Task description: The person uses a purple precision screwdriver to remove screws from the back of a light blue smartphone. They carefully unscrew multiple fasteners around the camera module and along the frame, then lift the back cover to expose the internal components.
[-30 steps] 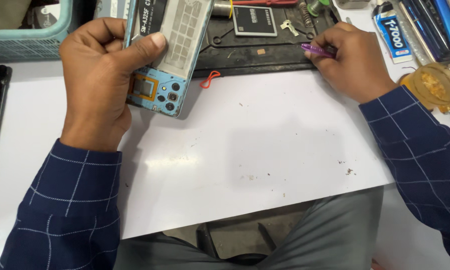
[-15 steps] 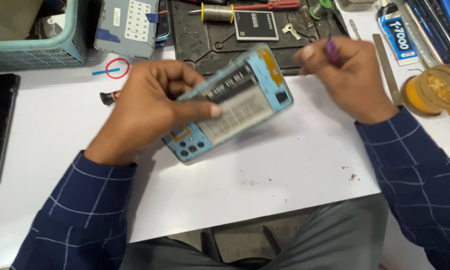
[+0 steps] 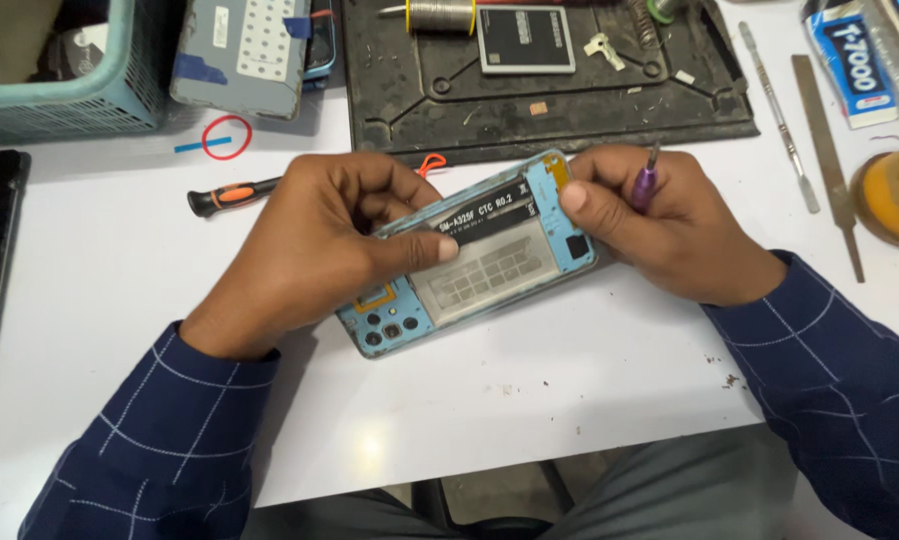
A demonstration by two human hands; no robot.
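Phone frame (image 3: 479, 255) now lower, flatter, two-handed

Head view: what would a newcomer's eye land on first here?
An opened light-blue phone frame with exposed internals lies at the centre of the white table, gripped by the left hand and the right hand, which also holds a purple-handled tool. Behind it sits a black repair mat carrying a grey battery.

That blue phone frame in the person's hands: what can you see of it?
The blue phone frame is an opened light-blue shell, plastic by its look, lying slantwise above the white table. Camera holes sit at its lower left, a pale grid panel mid-body, a black strip above. The left hand and right hand hold its two ends.
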